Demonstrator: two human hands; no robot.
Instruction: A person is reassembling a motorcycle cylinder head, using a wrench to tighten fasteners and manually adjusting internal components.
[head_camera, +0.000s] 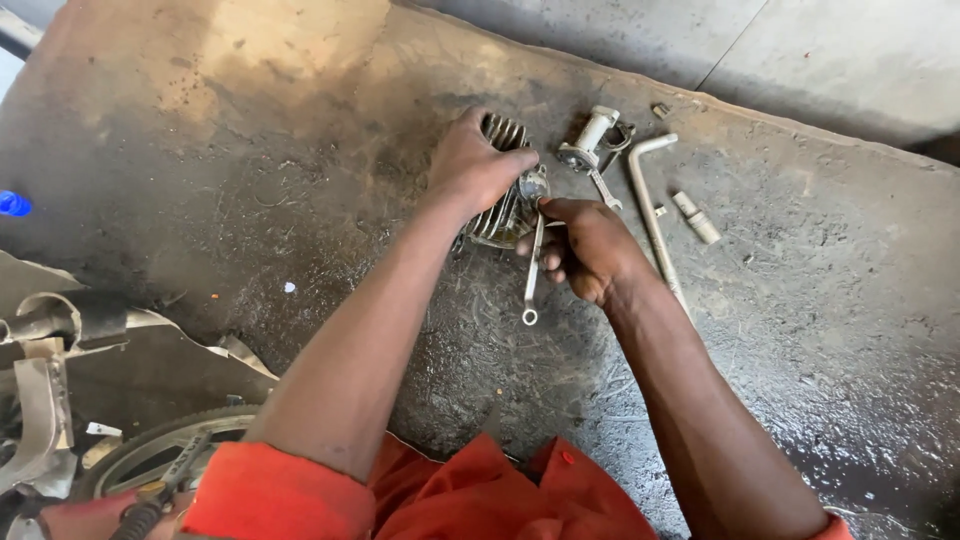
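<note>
A finned metal engine part (503, 206) stands on the oily concrete floor. My left hand (472, 162) lies over its top and grips it. My right hand (582, 248) holds a slim silver wrench (532, 276) against the part's near side, the wrench's ring end hanging down towards me. Both forearms reach forward from orange sleeves at the bottom of the view.
Just beyond the part lie a small white cylindrical fitting (590, 140), an L-shaped metal bar (650, 205) and a short metal socket (696, 218). A wheel (160, 450) and motorcycle parts (45, 380) sit at the lower left. A blue object (14, 204) shows at the left edge.
</note>
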